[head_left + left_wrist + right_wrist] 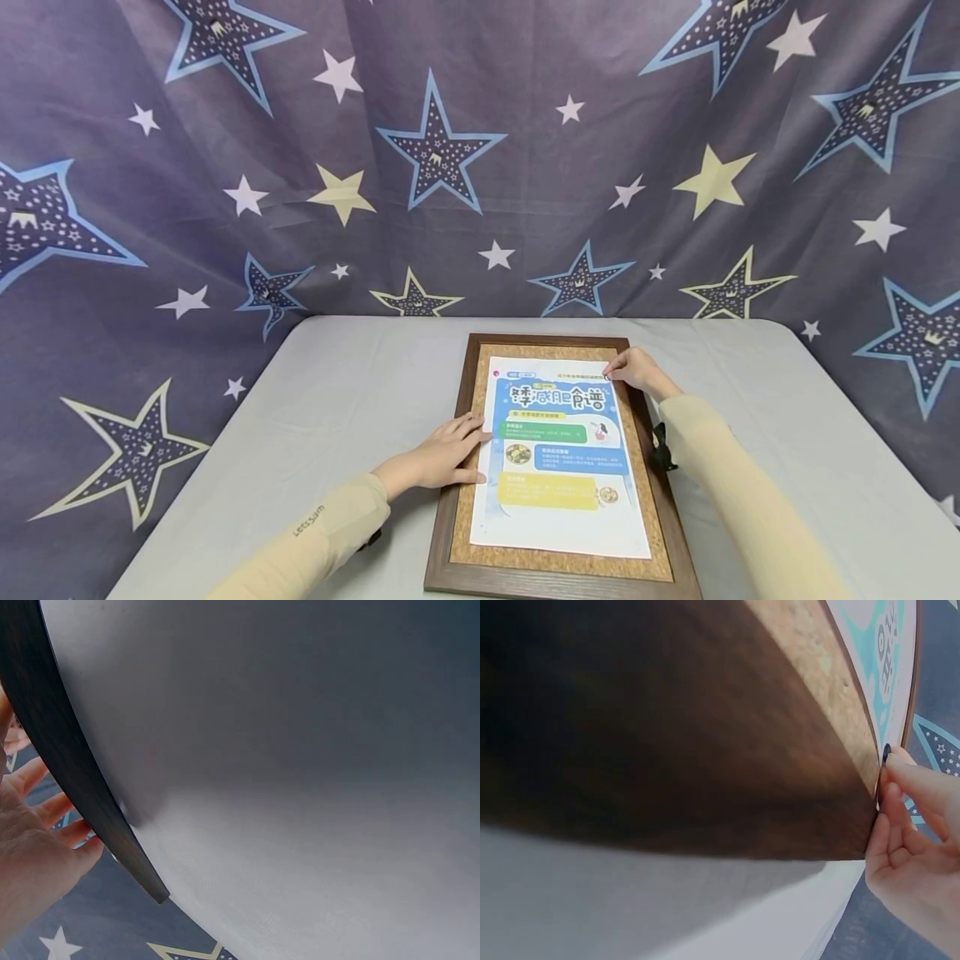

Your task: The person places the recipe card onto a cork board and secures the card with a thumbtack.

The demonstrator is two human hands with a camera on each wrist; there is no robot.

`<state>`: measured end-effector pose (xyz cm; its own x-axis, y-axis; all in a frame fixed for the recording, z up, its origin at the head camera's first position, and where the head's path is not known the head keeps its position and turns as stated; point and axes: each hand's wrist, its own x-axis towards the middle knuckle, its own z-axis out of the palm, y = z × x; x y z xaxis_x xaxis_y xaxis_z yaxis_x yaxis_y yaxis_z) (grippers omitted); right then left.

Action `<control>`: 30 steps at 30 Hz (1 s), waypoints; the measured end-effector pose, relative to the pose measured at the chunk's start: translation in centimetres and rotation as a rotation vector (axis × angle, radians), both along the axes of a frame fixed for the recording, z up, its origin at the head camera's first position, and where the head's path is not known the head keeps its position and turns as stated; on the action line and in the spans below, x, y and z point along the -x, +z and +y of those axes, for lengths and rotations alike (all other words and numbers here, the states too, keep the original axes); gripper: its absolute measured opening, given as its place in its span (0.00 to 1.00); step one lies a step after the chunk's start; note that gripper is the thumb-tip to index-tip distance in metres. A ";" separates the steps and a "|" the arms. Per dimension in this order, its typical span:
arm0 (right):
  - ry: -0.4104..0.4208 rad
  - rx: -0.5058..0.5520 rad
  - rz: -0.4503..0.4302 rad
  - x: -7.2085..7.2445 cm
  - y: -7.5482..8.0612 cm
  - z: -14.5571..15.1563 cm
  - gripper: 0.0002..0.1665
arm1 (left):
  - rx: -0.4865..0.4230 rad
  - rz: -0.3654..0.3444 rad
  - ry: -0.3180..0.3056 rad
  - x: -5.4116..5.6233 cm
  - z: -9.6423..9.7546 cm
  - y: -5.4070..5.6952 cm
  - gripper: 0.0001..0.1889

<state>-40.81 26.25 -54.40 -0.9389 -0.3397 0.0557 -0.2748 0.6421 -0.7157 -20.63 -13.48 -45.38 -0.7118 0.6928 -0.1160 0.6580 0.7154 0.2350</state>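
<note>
A printed paper poster (558,527) with blue, green and yellow panels lies on a cork board (462,533) in a dark brown wooden frame (480,577). A pink push pin (496,374) sits at the poster's top left corner. At the top right corner my right hand (636,372) pinches a small black push pin (887,753) between thumb and finger; its point is hidden. With fingers spread, my left hand (448,454) rests across the frame's left side, fingertips touching the poster's left edge. The left wrist view shows this hand (41,840) beside the frame's dark side (67,742).
The framed board lies on a table covered with pale grey cloth (345,375). Behind the table hangs a dark curtain (525,183) printed with stars. Black straps show at both wrists, the right one (663,448) close to the frame's right side.
</note>
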 end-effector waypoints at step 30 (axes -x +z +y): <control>0.005 0.049 0.051 -10.4 10.8 -3.4 0.10 | 0.014 -0.004 -0.001 0.0 0.0 0.2 0.34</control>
<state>-30.39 22.89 -43.59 -0.9328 -0.3398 0.1203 -0.3147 0.6051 -0.7313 -20.65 -13.46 -45.22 -0.7110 0.6914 -0.1283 0.6575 0.7183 0.2272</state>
